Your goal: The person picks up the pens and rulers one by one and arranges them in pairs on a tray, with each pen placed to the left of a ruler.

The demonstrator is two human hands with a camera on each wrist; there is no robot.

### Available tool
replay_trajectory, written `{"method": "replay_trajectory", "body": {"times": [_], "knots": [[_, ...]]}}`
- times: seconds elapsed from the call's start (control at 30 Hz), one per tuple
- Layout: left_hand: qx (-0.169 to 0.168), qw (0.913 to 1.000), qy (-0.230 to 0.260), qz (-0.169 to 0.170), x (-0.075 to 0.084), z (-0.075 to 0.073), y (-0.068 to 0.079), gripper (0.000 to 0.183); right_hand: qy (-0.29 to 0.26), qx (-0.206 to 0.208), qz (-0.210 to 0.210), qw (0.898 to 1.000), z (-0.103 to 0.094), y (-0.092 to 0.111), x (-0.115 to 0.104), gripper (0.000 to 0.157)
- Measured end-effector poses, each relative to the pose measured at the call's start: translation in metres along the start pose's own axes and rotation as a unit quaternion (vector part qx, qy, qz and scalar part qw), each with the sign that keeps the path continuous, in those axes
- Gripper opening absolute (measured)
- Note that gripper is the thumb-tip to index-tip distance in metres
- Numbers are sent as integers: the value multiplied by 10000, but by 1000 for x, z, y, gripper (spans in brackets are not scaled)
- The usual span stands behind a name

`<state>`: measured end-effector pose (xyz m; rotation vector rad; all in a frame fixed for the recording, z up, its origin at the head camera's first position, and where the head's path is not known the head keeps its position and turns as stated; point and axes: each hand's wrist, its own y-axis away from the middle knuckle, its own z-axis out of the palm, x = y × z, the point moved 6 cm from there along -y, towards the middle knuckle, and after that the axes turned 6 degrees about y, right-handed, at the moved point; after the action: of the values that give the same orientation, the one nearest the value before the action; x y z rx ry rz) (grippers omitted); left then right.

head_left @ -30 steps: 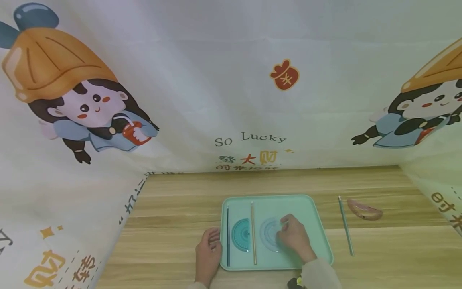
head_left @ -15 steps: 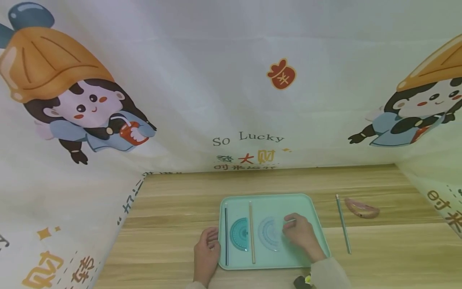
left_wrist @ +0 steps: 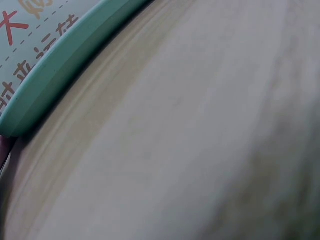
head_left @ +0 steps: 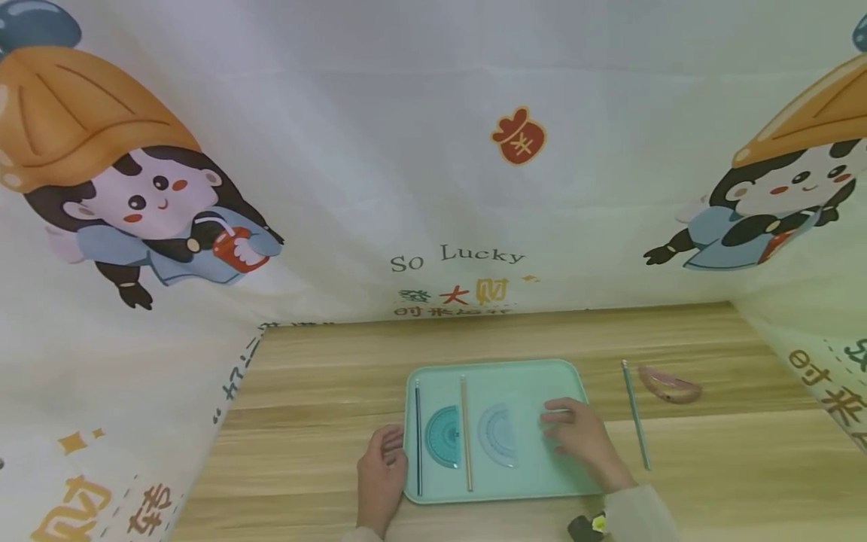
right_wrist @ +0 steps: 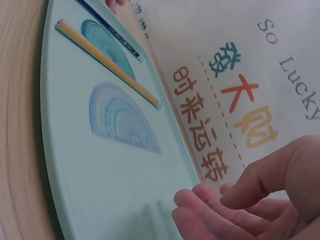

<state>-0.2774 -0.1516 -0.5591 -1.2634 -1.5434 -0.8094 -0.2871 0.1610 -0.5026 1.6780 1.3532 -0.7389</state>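
A light green tray (head_left: 535, 485) lies on the wooden table. On it, from left to right, are a dark pencil (head_left: 418, 436), a teal protractor (head_left: 443, 436), a yellow pencil (right_wrist: 107, 62) and a clear bluish protractor (right_wrist: 122, 117). My left hand (head_left: 381, 470) rests against the tray's left edge, fingers loosely bent; the left wrist view shows mostly table and the tray's rim (left_wrist: 55, 67). My right hand (head_left: 584, 440) hovers over the right part of the tray, right of the clear protractor, holding nothing. Its fingers (right_wrist: 212, 212) are loosely extended in the right wrist view.
To the right of the tray a green pencil (head_left: 635, 414) lies on the table (head_left: 711, 459), beside a pink protractor (head_left: 670, 385). A printed cloth (head_left: 366, 165) hangs round the back and sides. A dark item with a yellow part (head_left: 588, 527) shows near the right sleeve.
My right hand has moved right, away from the clear protractor, and its fingers have spread. The clear protractor stays on the tray. My left hand stays at the tray's edge. The head view shifted slightly.
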Motion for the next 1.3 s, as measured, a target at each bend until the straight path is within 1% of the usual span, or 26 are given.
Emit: {"method": "replay_trajectory", "body": {"times": [0.1,0.2,0.3,0.43,0.53,0.67,0.8,0.97,1.13,1.3], "knots": [[-8,10000,-13,-3,2,-1,0,34,-52,2,-27,10000,-6,1,2,43],[-36,10000,-24,-5,2,-1,0,34,-114,45,-98,9999,-12,3,4,49],[-41,10000,-4,-36,2,-1,0,34,-157,98,-185,9997,-18,4,6,50],[-12,10000,-14,-45,0,-2,-1,34,-184,160,-255,9994,-25,5,11,47],[17,10000,-35,8,-1,-2,-1,34,-319,213,-224,9990,-30,6,16,48],[22,10000,-21,95,1,-2,-1,33,-359,274,-152,9989,-38,6,23,47],[1,10000,-3,97,2,-2,0,33,-148,456,-65,9988,-48,7,31,44],[45,9999,6,94,3,-2,-2,33,158,681,53,9975,-59,7,41,45],[63,10000,57,48,0,-2,-2,33,365,756,118,9964,-71,8,52,45],[-10,10000,9,-72,-3,0,-2,34,319,753,207,9964,-80,10,58,48]]}}
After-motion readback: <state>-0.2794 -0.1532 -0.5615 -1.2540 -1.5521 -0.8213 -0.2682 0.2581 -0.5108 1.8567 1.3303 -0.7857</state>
